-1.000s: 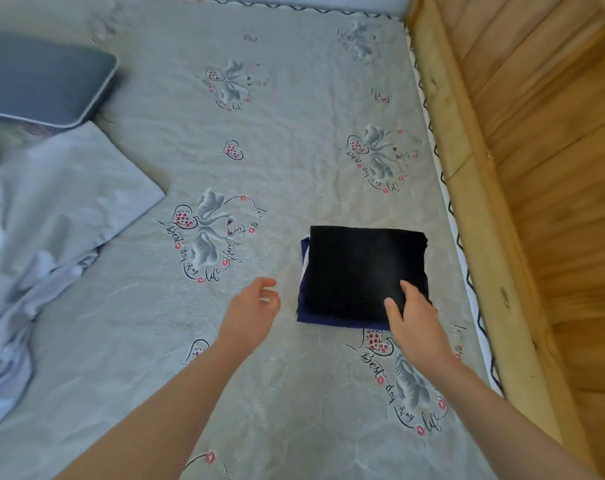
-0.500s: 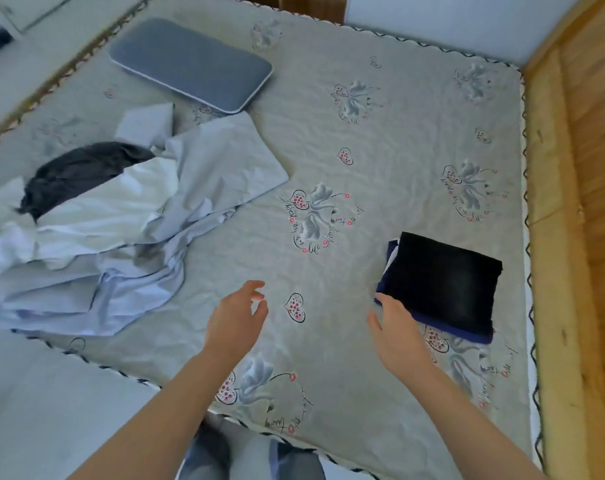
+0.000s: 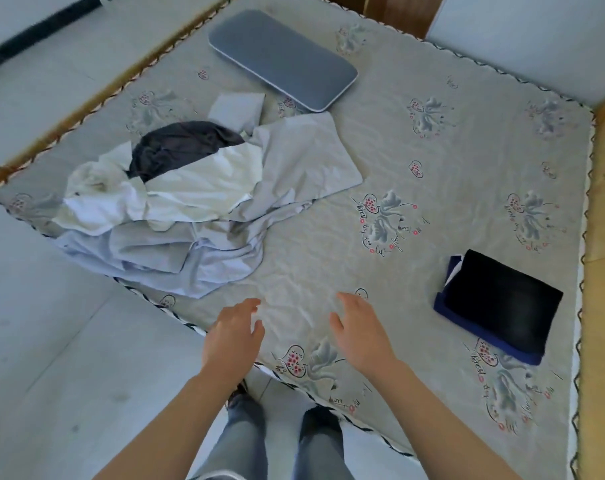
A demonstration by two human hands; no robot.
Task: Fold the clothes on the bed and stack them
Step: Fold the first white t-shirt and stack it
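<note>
At the near edge of the bed, both hands hover over bare sheet with nothing in them: the left hand (image 3: 233, 336) and the right hand (image 3: 359, 329) each have loose, slightly spread fingers, palms facing down and inward. Under them lies the pale grey printed bedsheet (image 3: 328, 271), patterned with flowers and hearts. To the right, near the wooden side rail (image 3: 604, 237), sits the stack of folded dark clothes (image 3: 501, 303), a black piece on top of a navy one, its edges fairly square.

Farther off to the left lies the heap of unfolded clothes (image 3: 190, 209): a pale lilac-blue garment spread widest, a white one crumpled over it, and a dark grey one bunched at the back. Beyond that rests a flat blue-grey pillow (image 3: 283, 58).

The step in hand looks like fetching the next garment. It would go best to take one piece only, probably the white one on top, by two matching points such as shoulders or a hem, lift it free of the others, and lay it flat on the open sheet before folding to the stack's footprint.
</note>
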